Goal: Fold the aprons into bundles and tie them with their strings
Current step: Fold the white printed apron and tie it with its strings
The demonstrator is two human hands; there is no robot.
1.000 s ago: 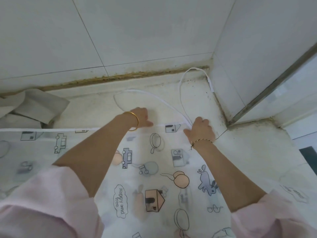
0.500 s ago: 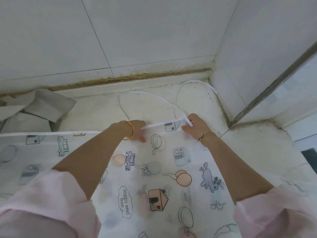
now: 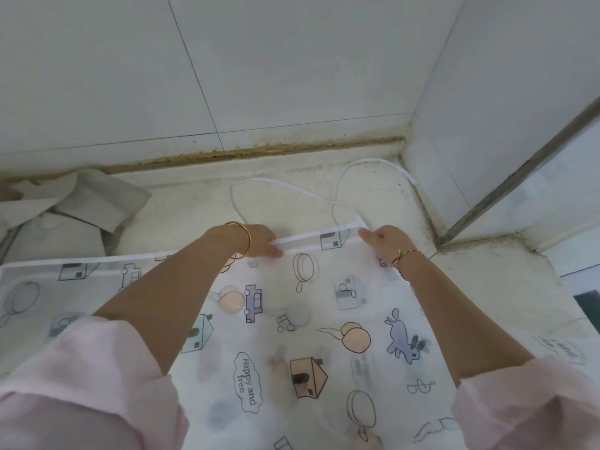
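Closest to the camera, two pink sleeves (image 3: 81,384) sit over the near end of the apron (image 3: 324,319). The apron lies flat and spread out on a pale counter (image 3: 487,287). It is white and see-through, with little pictures all over it: a brown house, a grey rabbit, a purple car, pans, and a cloud that says "Happy and free". Both bare arms reach over the apron to its far edge, which has a white band.

At that far edge, the left hand (image 3: 261,243) pinches the white band between thumb and fingers. A gold bangle (image 3: 243,240) sits on that wrist. A little to the right along the same edge, the right hand (image 3: 386,241) has its fingers curled and pinches the apron's far right corner. A thin bracelet (image 3: 404,254) is on that wrist. Between the two hands the band is lifted a bit and pulled straight.

Past the far edge, the white strings (image 3: 293,189) lie loose on the counter in two big loops. They meet the apron at the corner by the right hand.

Off the apron's far left side lies a grey pile (image 3: 91,203) of folded stuff. Behind it all stands a white tiled wall (image 3: 292,76), with a dirty brown line where it meets the counter.
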